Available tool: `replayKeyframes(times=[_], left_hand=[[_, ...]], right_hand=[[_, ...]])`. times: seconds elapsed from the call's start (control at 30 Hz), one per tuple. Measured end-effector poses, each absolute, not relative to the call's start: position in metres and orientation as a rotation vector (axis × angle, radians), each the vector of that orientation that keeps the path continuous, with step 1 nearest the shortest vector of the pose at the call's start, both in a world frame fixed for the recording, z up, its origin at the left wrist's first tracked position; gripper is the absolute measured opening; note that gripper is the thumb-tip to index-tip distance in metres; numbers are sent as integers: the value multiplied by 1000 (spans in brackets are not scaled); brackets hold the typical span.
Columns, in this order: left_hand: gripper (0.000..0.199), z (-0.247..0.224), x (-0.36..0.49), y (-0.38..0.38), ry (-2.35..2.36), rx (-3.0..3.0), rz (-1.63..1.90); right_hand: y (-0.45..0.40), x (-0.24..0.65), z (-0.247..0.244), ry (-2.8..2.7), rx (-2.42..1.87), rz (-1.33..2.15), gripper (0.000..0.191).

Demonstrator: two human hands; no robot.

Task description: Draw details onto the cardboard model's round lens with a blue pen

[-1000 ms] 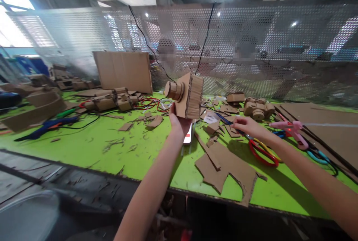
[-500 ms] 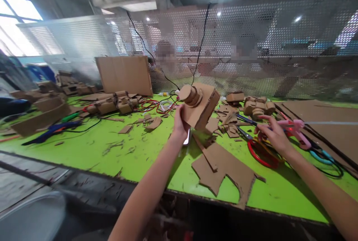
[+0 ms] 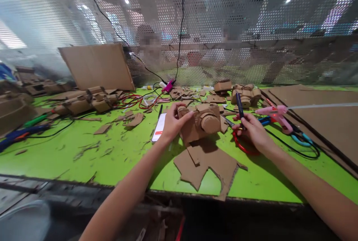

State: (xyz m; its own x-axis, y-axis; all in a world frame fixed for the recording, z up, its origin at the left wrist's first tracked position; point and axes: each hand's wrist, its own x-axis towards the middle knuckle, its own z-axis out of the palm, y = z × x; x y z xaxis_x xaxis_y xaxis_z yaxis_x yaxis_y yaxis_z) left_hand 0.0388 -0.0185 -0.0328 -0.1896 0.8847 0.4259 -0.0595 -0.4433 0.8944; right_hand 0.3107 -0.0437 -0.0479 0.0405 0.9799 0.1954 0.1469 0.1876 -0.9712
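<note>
A cardboard camera model with a round lens faces up and to the right near the middle of the green table. My left hand grips its left end, thumb across the front. In my right hand is a dark blue pen-like tool, held upright between the fingers. Red-handled scissors lie under and beside that hand. Right of it is a pink glue gun with a glowing red light. A cut cardboard sheet lies in front of the model.
A phone lies left of my left hand. More cardboard models stand behind, with others at the left. Turquoise-handled scissors and large cardboard sheets are at the right. A perforated screen borders the table's back.
The camera model has been lowered toward the table and turned, its lens now on the right. My right hand has lifted the blue tool upright. The whole view has shifted.
</note>
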Motion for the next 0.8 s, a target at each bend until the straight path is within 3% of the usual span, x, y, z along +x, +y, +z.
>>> replayKeyframes(times=[0.13, 0.47, 0.8], left_hand=[[26, -32, 44, -25, 1017, 1331, 1682], [28, -43, 39, -21, 1037, 1559, 1628], [22, -39, 42, -23, 988, 1470, 1691]], right_hand=[[-50, 300, -48, -1330, -1089, 1009, 51], [-63, 285, -59, -1489, -1071, 1064, 43], [-77, 283, -44, -1497, -901, 1033, 68]])
